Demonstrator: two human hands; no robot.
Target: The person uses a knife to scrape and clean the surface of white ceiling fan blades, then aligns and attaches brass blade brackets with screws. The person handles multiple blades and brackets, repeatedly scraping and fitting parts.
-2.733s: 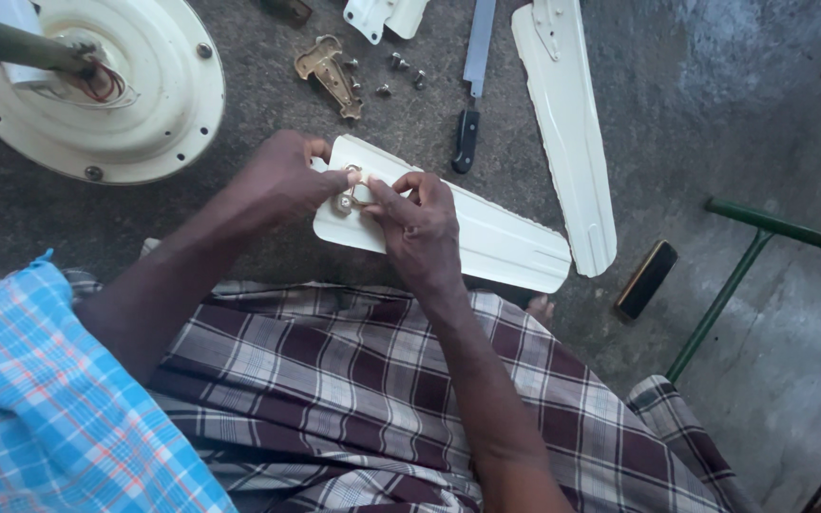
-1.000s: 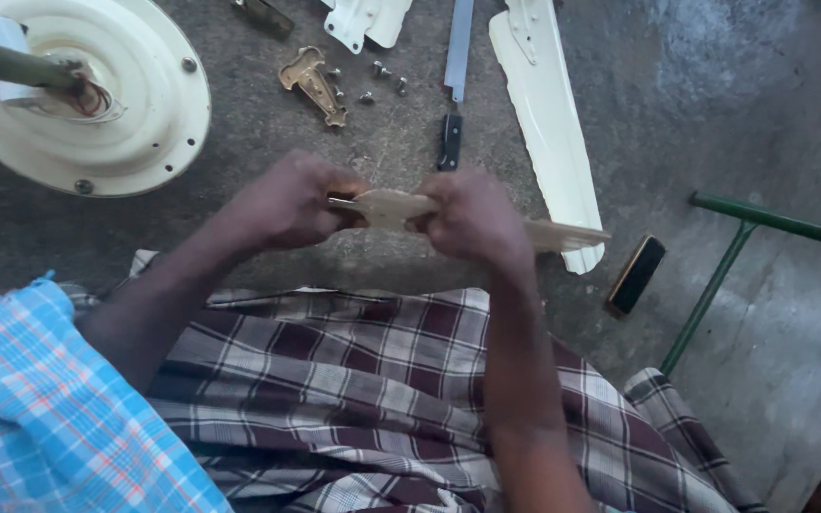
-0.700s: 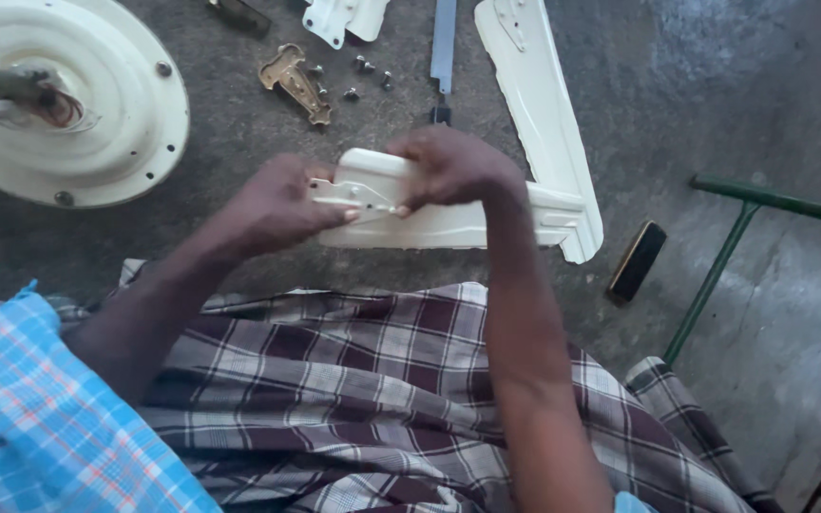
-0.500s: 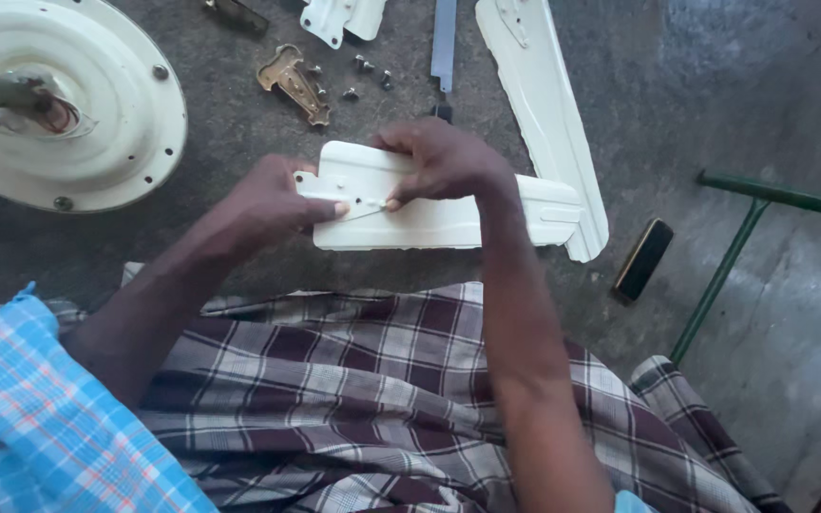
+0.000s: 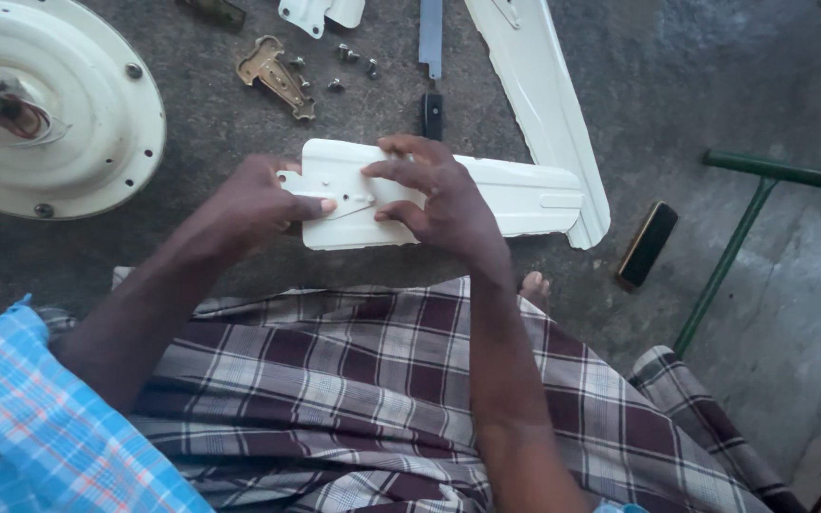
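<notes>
A cream ceiling-fan blade [image 5: 515,195] lies flat across the floor just beyond my knees. My left hand [image 5: 249,204] grips its near-left end, thumb pressing a cream mounting bracket [image 5: 339,195] onto the blade face. My right hand [image 5: 429,190] rests on top of the blade, fingertips spread around the bracket's right side. Both hands hold blade and bracket together.
A round cream fan motor housing [image 5: 59,123] sits at far left. A brass bracket [image 5: 273,74] and several loose screws [image 5: 353,62] lie beyond the blade, with a screwdriver [image 5: 429,57], a second blade [image 5: 544,95], a black phone [image 5: 646,245] and a green metal frame [image 5: 743,228] to the right.
The blade was held edge-on in the air between both hands, then turned over and laid flat. My hands now press the bracket onto its upper face.
</notes>
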